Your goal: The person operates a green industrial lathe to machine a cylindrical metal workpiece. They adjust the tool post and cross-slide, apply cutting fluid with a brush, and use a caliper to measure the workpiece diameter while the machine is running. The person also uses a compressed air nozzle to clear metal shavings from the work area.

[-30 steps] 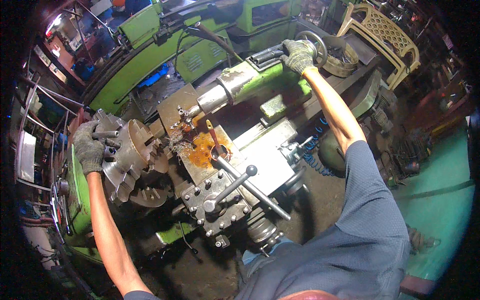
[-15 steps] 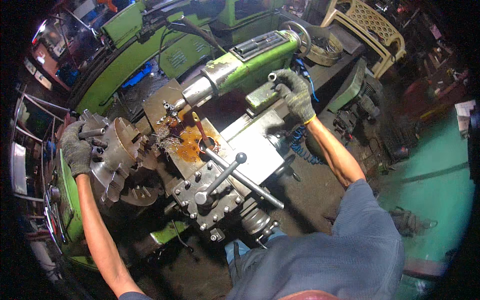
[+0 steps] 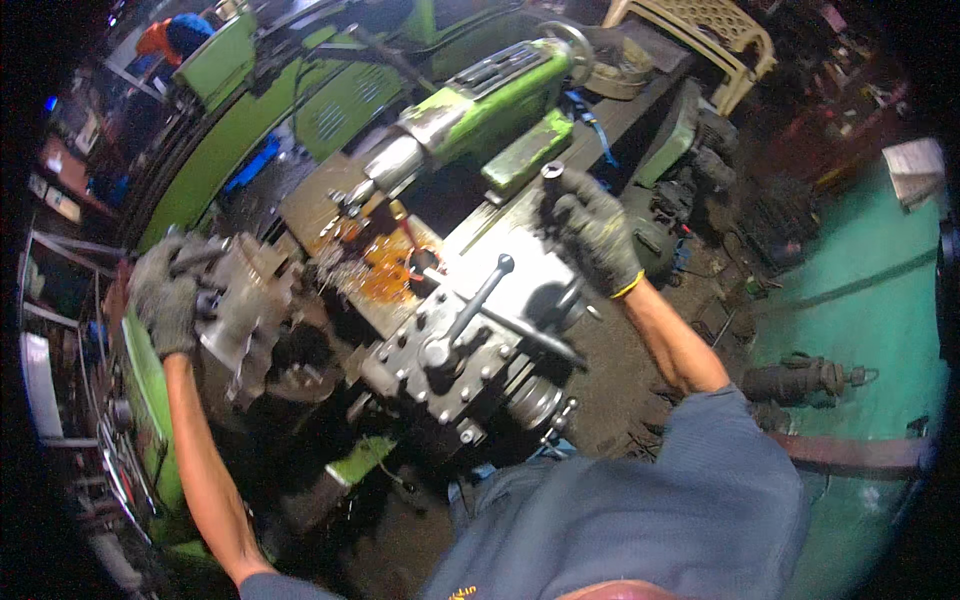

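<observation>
Tube [image 3: 553, 176], dark and round-ended, lies in the right hand [image 3: 602, 240]: we see its end projecting past the thumb and forefinger, while the gloved fingers curl inward and close on the part below. We find this hand near the edge of the pale metal plate [image 3: 495, 245] and the green block [image 3: 530, 155], well apart from the chuck [image 3: 240, 335]. On the opposite side, we note the left hand [image 3: 165, 305], also gloved, bent beside the chuck at a grey bar [image 3: 200, 256]; the bar juts past the fingers, but blur keeps us from telling whether they grip it or merely rest against it. Between the hands, we observe the square tool post [image 3: 462, 380] with its ball-ended lever [image 3: 480, 303] and, beyond it, an amber oily patch [image 3: 388, 265] near the tailstock [image 3: 500, 95].
</observation>
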Demonstrator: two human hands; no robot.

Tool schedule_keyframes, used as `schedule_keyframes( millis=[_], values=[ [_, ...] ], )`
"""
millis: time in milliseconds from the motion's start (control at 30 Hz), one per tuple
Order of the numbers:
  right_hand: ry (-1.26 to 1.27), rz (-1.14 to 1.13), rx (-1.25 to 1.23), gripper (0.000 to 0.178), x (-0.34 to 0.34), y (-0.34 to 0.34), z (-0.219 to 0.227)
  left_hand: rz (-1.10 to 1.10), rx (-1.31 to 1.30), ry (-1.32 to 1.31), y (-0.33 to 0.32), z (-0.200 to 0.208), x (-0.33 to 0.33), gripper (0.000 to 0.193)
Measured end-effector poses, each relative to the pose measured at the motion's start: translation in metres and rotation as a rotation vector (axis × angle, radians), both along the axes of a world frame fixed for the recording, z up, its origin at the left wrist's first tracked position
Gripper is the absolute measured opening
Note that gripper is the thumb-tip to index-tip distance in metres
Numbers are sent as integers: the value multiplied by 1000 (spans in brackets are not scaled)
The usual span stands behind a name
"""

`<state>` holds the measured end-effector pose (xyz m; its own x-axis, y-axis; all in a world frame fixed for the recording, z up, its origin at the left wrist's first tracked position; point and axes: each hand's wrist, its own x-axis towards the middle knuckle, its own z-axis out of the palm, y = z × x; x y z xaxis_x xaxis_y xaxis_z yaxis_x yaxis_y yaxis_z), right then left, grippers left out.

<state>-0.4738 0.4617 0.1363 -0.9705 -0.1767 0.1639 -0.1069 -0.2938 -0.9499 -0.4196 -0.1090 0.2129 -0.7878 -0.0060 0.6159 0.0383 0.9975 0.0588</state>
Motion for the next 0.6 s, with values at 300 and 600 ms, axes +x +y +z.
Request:
schedule_keyframes(
  millis=[300, 600],
  values=[
    [404, 347, 759, 38, -74, -102, 80, -40, -120, 19, 48, 23, 7, 37],
    [842, 554, 1102, 39, -124, -287, -2, 134, -147, 65, 51, 13, 23, 41]
  ],
)
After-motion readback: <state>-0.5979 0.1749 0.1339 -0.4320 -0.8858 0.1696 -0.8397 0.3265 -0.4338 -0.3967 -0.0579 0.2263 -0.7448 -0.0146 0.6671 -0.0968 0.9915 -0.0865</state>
